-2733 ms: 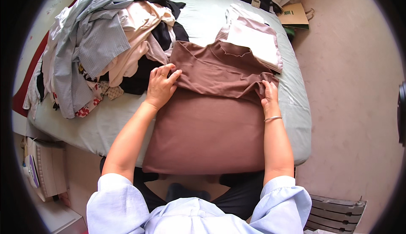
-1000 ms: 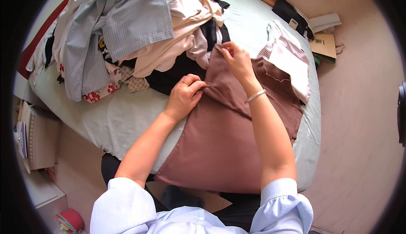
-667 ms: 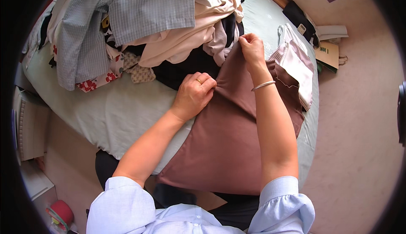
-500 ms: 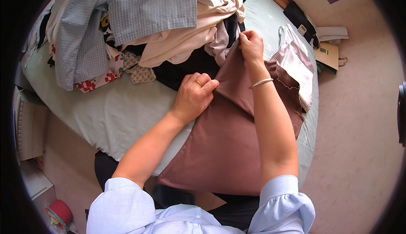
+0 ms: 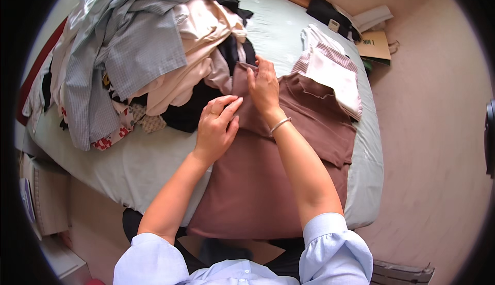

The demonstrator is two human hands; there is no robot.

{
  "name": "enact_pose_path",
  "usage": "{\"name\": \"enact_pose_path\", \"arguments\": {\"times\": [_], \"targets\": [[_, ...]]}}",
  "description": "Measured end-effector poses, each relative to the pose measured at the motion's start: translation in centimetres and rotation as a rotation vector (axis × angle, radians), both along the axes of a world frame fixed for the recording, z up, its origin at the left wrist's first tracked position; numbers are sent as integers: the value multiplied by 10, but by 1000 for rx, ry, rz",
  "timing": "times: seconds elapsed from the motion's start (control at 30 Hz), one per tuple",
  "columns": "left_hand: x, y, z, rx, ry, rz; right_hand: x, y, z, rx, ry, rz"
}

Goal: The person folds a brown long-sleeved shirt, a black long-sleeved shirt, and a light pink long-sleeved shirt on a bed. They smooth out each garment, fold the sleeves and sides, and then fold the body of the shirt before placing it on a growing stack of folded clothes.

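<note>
A brown top lies spread at the near edge of the bed, its collar toward the far right and its hem hanging at the edge by my knees. One sleeve is laid out toward the clothes pile. Resting by the sleeve's side, my left hand has loosely bent fingers, with thumb and fingers apart. My right hand, with a bracelet on its wrist, touches the sleeve near its end; its thumb and fingers are apart too. Neither hand visibly pinches the cloth.
A tall heap of clothes fills the left of the bed. Folded striped and white garments lie beyond the collar. A black item and a tan paper bag are at the far right. A pale cabinet stands left.
Both hands have loosened from the brown cloth, which now lies flatter, with its sleeve set down. The view has shifted, so the pile sits farther left.
</note>
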State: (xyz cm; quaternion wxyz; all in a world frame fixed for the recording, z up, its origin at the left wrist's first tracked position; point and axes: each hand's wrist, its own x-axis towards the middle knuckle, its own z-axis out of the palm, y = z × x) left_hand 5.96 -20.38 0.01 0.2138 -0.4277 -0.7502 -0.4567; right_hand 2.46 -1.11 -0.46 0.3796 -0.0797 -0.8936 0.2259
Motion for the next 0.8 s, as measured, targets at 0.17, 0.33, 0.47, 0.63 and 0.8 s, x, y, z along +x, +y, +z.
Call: {"name": "enact_pose_path", "arguments": {"times": [0.17,0.33,0.47,0.63,0.8], "targets": [[9,55,17,-112,-20,-106,83,56,-5,65,-77,-217],[8,93,-1,-235,-91,-86,169,108,-10,25,-154,-352],[-13,104,-30,-373,67,-61,217,126,-25,56,-265,-271],[-35,94,-34,-671,249,48,264,158,-48,188,-512,-309],[-42,92,-39,-660,295,74,280,189,-56,190,-386,-396]]}}
